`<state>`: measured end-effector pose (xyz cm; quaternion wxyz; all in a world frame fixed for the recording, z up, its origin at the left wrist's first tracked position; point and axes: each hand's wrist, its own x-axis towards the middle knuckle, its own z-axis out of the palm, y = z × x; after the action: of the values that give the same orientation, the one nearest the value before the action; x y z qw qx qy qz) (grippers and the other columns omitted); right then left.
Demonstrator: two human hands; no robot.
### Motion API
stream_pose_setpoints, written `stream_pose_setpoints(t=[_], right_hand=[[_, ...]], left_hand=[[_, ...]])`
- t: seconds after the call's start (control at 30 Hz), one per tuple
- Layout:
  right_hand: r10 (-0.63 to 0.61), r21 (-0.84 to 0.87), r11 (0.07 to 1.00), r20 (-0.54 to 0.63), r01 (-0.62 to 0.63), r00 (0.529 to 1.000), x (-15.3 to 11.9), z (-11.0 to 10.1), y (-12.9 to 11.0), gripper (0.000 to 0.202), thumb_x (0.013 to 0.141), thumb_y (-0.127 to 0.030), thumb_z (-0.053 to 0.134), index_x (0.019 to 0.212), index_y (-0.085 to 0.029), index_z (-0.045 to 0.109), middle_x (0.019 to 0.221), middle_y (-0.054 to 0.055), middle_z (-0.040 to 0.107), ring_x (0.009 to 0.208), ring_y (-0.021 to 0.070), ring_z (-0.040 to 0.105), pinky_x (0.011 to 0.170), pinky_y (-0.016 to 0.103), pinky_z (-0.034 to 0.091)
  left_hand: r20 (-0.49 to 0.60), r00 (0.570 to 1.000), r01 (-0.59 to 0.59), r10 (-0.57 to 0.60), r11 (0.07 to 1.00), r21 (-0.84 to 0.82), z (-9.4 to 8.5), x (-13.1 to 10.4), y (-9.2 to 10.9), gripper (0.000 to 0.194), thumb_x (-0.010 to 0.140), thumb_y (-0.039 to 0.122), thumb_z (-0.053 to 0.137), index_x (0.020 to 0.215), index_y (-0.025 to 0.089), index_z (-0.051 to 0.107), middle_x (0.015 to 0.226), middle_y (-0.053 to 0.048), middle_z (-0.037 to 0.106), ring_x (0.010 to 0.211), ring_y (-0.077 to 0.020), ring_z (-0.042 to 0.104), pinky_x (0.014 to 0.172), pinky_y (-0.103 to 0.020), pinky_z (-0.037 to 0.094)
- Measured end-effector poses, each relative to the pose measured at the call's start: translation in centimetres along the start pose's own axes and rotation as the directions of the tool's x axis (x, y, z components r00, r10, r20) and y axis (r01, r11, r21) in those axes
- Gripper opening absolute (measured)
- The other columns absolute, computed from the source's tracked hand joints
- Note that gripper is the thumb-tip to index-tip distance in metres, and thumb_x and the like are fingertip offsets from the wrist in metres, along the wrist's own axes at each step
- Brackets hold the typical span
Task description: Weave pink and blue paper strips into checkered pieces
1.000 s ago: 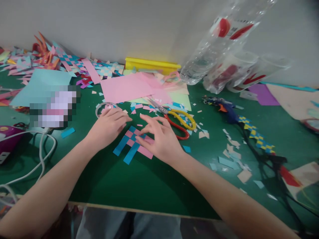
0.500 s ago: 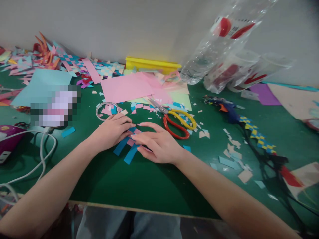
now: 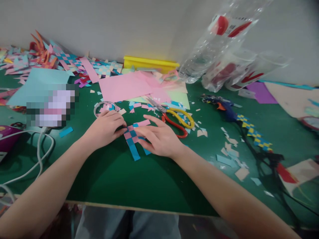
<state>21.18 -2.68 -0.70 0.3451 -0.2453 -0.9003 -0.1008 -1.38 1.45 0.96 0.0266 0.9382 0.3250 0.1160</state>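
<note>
A small woven piece of pink and blue paper strips (image 3: 131,133) lies between my hands on the green table, two blue strip ends pointing toward me and a pink one toward the back right. My left hand (image 3: 106,127) has its fingers curled together, with thumb and index finger pinching the left edge of the weave. My right hand (image 3: 161,137) rests over the right side of it, fingers spread and fingertips touching the strips; part of the weave is hidden beneath them. Scissors with red and yellow handles (image 3: 178,116) lie just behind my right hand.
A tape roll (image 3: 96,109) lies behind my left hand. Pink sheets (image 3: 124,87) and a yellow holder (image 3: 152,63) stand further back. A phone with a white cable (image 3: 56,106) is at left. Plastic cups (image 3: 259,71), a bottle (image 3: 199,63) and paper scraps (image 3: 225,160) are at right.
The woven piece has turned, its blue ends now pointing down and to the right, and more of it shows. My hands have moved slightly apart. The view has shifted a little.
</note>
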Motion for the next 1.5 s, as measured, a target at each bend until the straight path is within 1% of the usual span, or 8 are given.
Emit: stream_pose_setpoints(t=[0.4, 0.7, 1.0, 1.07, 1.13, 1.23, 1.37, 1.5], right_hand=[[0.006, 0.059, 0.998, 0.023, -0.008, 1.000, -0.5, 0.2, 0.3, 0.031, 0.092, -0.031, 0.048, 0.119, -0.016, 0.048, 0.095, 0.006, 0.074, 0.091, 0.0172, 0.070, 0.100, 0.043, 0.048], [-0.015, 0.051, 0.999, 0.053, 0.013, 0.998, -0.1, 0.2, 0.2, 0.026, 0.093, -0.033, 0.048, 0.108, -0.013, 0.053, 0.094, 0.009, 0.074, 0.089, 0.0178, 0.070, 0.095, 0.039, 0.052], [0.036, 0.111, 0.993, 0.072, -0.044, 0.997, -0.3, 0.4, 0.2, 0.027, 0.091, -0.030, 0.049, 0.116, -0.018, 0.049, 0.097, 0.006, 0.074, 0.091, 0.0177, 0.069, 0.095, 0.041, 0.050], [0.069, 0.145, 0.987, 0.049, -0.075, 0.996, -0.4, 0.3, 0.3, 0.035, 0.089, -0.031, 0.053, 0.121, -0.019, 0.046, 0.098, 0.005, 0.073, 0.092, 0.0178, 0.069, 0.099, 0.044, 0.047], [0.079, 0.197, 0.977, 0.022, -0.082, 0.997, -0.4, 0.2, 0.4, 0.051, 0.084, -0.043, 0.060, 0.125, -0.019, 0.042, 0.097, 0.005, 0.072, 0.093, 0.0194, 0.068, 0.101, 0.046, 0.044], [0.016, 0.250, 0.968, 0.030, -0.023, 0.999, -0.3, 0.0, 0.4, 0.078, 0.073, -0.058, 0.066, 0.131, -0.016, 0.036, 0.092, 0.005, 0.071, 0.095, 0.0217, 0.065, 0.101, 0.047, 0.042], [-0.081, 0.230, 0.972, 0.107, 0.055, 0.991, -0.2, -0.1, 0.2, 0.084, 0.074, -0.061, 0.063, 0.135, -0.013, 0.032, 0.101, 0.010, 0.069, 0.103, 0.0232, 0.062, 0.102, 0.046, 0.040], [-0.096, 0.205, 0.976, 0.131, 0.068, 0.987, -0.2, -0.2, -0.1, 0.081, 0.078, -0.061, 0.058, 0.137, -0.013, 0.030, 0.103, 0.010, 0.069, 0.104, 0.0235, 0.061, 0.102, 0.046, 0.038]], left_hand=[[-0.006, 1.000, 0.000, 0.000, 0.994, -0.105, -0.1, -0.3, -0.6, 0.040, 0.079, 0.054, 0.062, 0.103, 0.022, 0.062, 0.102, -0.002, 0.069, 0.099, -0.0190, 0.061, 0.092, -0.036, 0.034], [0.025, 1.000, 0.006, -0.005, 0.997, -0.080, -0.1, -0.3, -0.6, 0.037, 0.078, 0.053, 0.064, 0.100, 0.023, 0.064, 0.101, -0.001, 0.069, 0.098, -0.0189, 0.061, 0.090, -0.035, 0.034], [0.007, 1.000, -0.007, 0.007, 0.996, -0.084, -0.1, -0.3, -0.6, 0.035, 0.078, 0.051, 0.065, 0.100, 0.023, 0.064, 0.101, -0.001, 0.069, 0.096, -0.0186, 0.061, 0.089, -0.035, 0.034], [-0.010, 1.000, -0.014, 0.013, 0.995, -0.099, -0.1, -0.4, -0.7, 0.036, 0.078, 0.051, 0.066, 0.101, 0.024, 0.064, 0.101, -0.001, 0.069, 0.096, -0.0190, 0.061, 0.089, -0.036, 0.034], [-0.010, 0.999, -0.041, 0.040, 0.991, -0.129, -0.2, -0.3, -0.7, 0.030, 0.080, 0.048, 0.064, 0.099, 0.024, 0.065, 0.099, -0.001, 0.069, 0.094, -0.0185, 0.061, 0.088, -0.036, 0.035], [0.007, 0.995, -0.100, 0.103, 0.975, -0.199, -0.4, -0.1, -0.4, 0.018, 0.087, 0.040, 0.059, 0.092, 0.024, 0.066, 0.095, -0.001, 0.068, 0.089, -0.0165, 0.061, 0.083, -0.034, 0.036], [0.008, 0.986, -0.159, 0.168, 0.948, -0.275, -0.5, 0.1, 0.2, 0.013, 0.090, 0.030, 0.056, 0.093, 0.022, 0.065, 0.100, -0.003, 0.068, 0.094, -0.0168, 0.060, 0.083, -0.034, 0.039], [-0.047, 0.973, -0.225, 0.225, 0.890, -0.397, -0.3, 0.1, 0.7, 0.012, 0.091, 0.021, 0.052, 0.092, 0.019, 0.064, 0.098, -0.006, 0.068, 0.092, -0.0161, 0.059, 0.080, -0.031, 0.044]])
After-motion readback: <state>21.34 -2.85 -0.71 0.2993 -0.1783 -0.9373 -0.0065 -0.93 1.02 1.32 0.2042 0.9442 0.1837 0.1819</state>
